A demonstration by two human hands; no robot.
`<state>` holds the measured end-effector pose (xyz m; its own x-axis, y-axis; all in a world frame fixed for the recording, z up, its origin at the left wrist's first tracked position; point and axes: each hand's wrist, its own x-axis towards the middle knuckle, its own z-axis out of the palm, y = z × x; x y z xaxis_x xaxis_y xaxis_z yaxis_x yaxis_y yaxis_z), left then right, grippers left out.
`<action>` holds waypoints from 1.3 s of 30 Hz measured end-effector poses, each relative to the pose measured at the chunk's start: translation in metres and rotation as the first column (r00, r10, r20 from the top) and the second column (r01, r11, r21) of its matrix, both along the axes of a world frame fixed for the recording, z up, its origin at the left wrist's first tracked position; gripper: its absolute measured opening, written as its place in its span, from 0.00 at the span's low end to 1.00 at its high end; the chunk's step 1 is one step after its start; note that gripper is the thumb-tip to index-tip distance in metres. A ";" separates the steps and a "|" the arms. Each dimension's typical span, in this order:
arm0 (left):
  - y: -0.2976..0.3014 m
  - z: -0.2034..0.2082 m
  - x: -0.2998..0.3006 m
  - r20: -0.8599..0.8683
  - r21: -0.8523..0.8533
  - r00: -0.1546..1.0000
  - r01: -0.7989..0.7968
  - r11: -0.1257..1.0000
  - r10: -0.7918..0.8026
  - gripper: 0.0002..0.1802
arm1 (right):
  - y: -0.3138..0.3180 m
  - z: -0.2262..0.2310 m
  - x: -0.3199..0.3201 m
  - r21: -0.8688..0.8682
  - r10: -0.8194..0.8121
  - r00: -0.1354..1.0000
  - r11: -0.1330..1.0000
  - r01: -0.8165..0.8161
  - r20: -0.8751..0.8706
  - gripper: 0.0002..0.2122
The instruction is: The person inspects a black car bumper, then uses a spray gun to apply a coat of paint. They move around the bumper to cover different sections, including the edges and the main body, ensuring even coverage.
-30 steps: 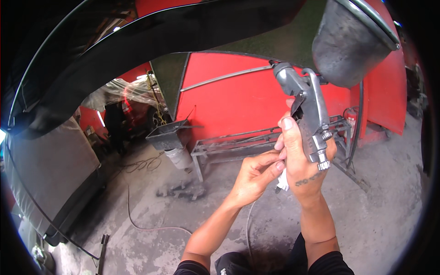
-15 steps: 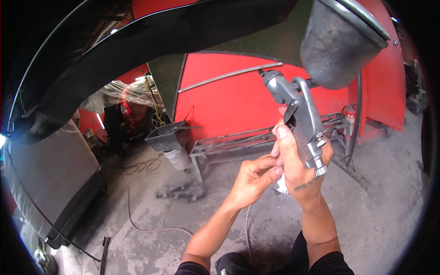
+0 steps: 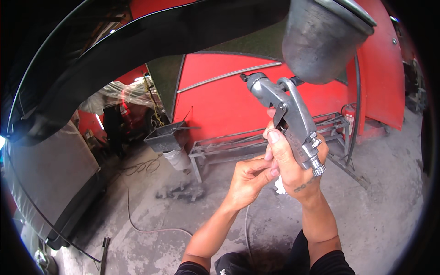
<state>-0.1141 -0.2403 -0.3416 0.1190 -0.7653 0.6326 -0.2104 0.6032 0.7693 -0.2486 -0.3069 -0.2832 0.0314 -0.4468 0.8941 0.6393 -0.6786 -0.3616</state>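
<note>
A grey metal spray gun (image 3: 299, 120) with a large dull metal cup (image 3: 318, 43) on top is held up in front of me, its nozzle end toward the upper left. My right hand (image 3: 293, 167) is wrapped round the gun's handle, fingers near the trigger and thumb along the side. Close against it, below the trigger, my left hand (image 3: 250, 182) is closed, its thumb and fingers pinched together; whatever sits between them is hidden. A bit of white material (image 3: 280, 185) shows under the hands, and a thin hose (image 3: 248, 229) runs below them.
Beyond the gun stand a red panel (image 3: 215, 105) and a low metal rack (image 3: 256, 147). A dark metal hopper (image 3: 167, 137) sits over a whitish bucket (image 3: 178, 160). A fire extinguisher (image 3: 349, 114) is at right. A covered vehicle part (image 3: 50, 174) stands left; another hose (image 3: 156, 230) crosses the floor.
The spray gun and its cup have shifted left and tilted a little in my right hand's grip. My left hand has hardly moved and stays pinched beside the right.
</note>
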 end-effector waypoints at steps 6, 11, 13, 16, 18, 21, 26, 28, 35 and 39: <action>-0.008 0.010 -0.003 0.039 0.002 0.999 0.032 0.999 -0.032 0.13 | -0.001 0.002 -0.004 0.005 -0.114 0.993 0.993 0.114 0.038 0.15; -0.009 0.015 -0.001 0.040 -0.004 0.998 0.041 0.999 -0.041 0.13 | -0.001 0.005 -0.002 0.014 -0.142 0.989 0.990 0.141 0.047 0.13; -0.008 0.012 0.001 0.023 -0.004 0.999 0.039 0.999 -0.038 0.13 | -0.001 0.004 -0.002 -0.009 -0.127 0.992 0.992 0.127 0.008 0.13; 0.000 0.005 0.005 0.013 -0.002 1.000 0.015 1.000 -0.015 0.13 | 0.004 0.007 -0.001 -0.003 -0.013 0.999 1.000 0.013 -0.043 0.13; 0.003 0.000 0.007 -0.005 0.006 1.000 0.020 1.000 -0.020 0.13 | 0.005 0.006 -0.002 -0.009 0.021 0.998 1.000 -0.021 -0.053 0.13; 0.003 0.000 0.004 0.021 0.015 1.000 0.014 1.000 -0.014 0.13 | 0.003 -0.001 -0.001 -0.007 0.014 0.999 1.000 -0.015 -0.037 0.13; -0.008 0.006 0.004 0.058 0.066 0.998 0.033 0.997 -0.037 0.14 | -0.004 -0.005 -0.001 -0.001 -0.104 0.994 0.995 0.104 0.015 0.14; -0.010 0.011 0.002 0.077 0.066 0.996 0.036 0.997 -0.041 0.14 | -0.004 -0.003 -0.002 0.036 -0.145 0.988 0.989 0.143 0.043 0.14; -0.006 0.010 0.003 0.040 0.007 0.998 0.055 0.998 -0.056 0.15 | 0.004 0.008 -0.005 0.037 -0.057 0.998 0.998 0.058 -0.027 0.14; 0.004 0.006 0.001 0.001 0.009 0.996 0.091 0.996 -0.091 0.14 | 0.008 0.007 -0.007 -0.027 -0.020 0.999 0.999 0.019 -0.035 0.14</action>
